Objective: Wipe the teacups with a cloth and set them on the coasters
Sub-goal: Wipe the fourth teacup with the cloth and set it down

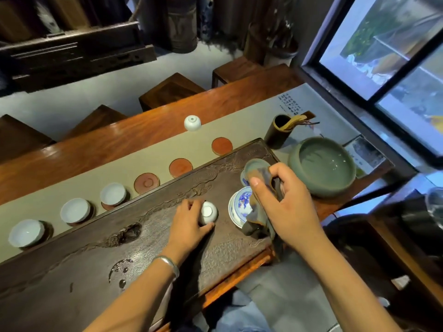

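An upside-down teacup on the carved tea tray is pinched in the left hand, and a dark cloth is bunched tight in the right hand. Probably best if the cup gets lifted, flipped and wiped inside and out before it's set on the nearest bare coaster. Three cups already sit on coasters. The cup's rim can't really be seen, and a blue-and-white dish is half covered by the cloth.

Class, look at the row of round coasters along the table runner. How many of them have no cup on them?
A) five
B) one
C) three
C: three red coasters lie bare, while three cups sit on the other coasters.
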